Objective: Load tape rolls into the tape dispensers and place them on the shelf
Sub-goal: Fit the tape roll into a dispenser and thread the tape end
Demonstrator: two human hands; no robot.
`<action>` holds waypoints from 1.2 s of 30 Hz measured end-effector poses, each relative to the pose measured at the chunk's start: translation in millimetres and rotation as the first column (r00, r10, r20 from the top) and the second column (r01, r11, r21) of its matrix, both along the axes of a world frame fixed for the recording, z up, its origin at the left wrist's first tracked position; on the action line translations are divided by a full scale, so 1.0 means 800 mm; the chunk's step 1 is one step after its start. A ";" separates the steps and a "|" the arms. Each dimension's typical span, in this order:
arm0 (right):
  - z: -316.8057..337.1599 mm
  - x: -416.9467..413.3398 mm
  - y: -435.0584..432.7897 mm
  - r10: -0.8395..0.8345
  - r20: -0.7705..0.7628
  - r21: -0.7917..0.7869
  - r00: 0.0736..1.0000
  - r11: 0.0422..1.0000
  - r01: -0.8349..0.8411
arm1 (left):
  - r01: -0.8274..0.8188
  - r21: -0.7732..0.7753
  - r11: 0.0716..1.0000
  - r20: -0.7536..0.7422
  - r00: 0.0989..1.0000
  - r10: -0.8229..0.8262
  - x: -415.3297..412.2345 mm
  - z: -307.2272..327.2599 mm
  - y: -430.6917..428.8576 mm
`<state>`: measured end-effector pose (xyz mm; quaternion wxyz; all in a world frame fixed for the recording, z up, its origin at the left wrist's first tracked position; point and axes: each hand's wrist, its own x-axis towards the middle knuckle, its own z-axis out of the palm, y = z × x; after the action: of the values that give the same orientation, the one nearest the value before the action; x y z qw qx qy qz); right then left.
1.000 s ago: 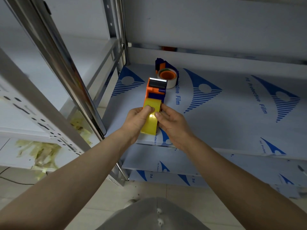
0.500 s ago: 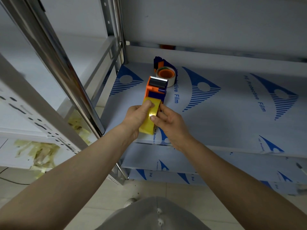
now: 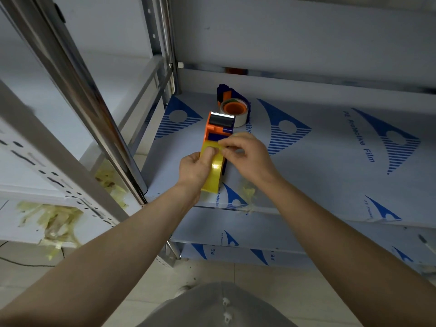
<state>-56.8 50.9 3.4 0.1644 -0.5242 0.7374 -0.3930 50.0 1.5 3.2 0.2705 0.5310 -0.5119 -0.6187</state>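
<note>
An orange and blue tape dispenser (image 3: 218, 128) with a yellow tape roll (image 3: 213, 172) in it is held over the front left of the shelf (image 3: 330, 166). My left hand (image 3: 194, 169) grips the yellow roll from the left side, thumb on its top. My right hand (image 3: 245, 154) pinches the tape's end at the top of the roll, just behind the dispenser's roller and toothed blade. A second dispenser (image 3: 233, 107), blue with an orange hub and a pale tape roll, lies on the shelf behind.
The shelf is covered in blue-printed protective film. A steel upright (image 3: 77, 90) slants down on the left, with another rack (image 3: 47, 161) beside it carrying crumpled tape scraps (image 3: 52, 223). More scraps stick to the shelf's front edge (image 3: 247, 197). Lower shelves lie below.
My right hand has moved up from the roll's side to its top and now pinches the tape end. The left hand still holds the roll; the dispenser has barely moved.
</note>
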 end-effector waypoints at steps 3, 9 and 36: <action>0.021 -0.005 -0.011 0.102 -0.114 0.084 0.988 0.992 -0.093 | -0.026 -0.025 0.999 0.015 1.000 0.026 0.000 -0.003 0.000; 0.050 -0.012 -0.024 0.282 -0.408 0.290 0.868 0.942 -0.170 | 0.003 -0.047 0.999 0.040 0.999 -0.001 0.003 -0.007 -0.003; 0.017 -0.004 -0.018 -0.170 -0.109 0.029 0.979 0.984 0.174 | 0.166 -0.076 0.983 -0.011 0.986 -0.167 0.011 -0.011 -0.009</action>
<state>-60.0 36.3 17.2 0.1004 -0.4756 0.7949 -0.3631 59.2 -5.6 -5.4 0.2420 0.4704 -0.5751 -0.6240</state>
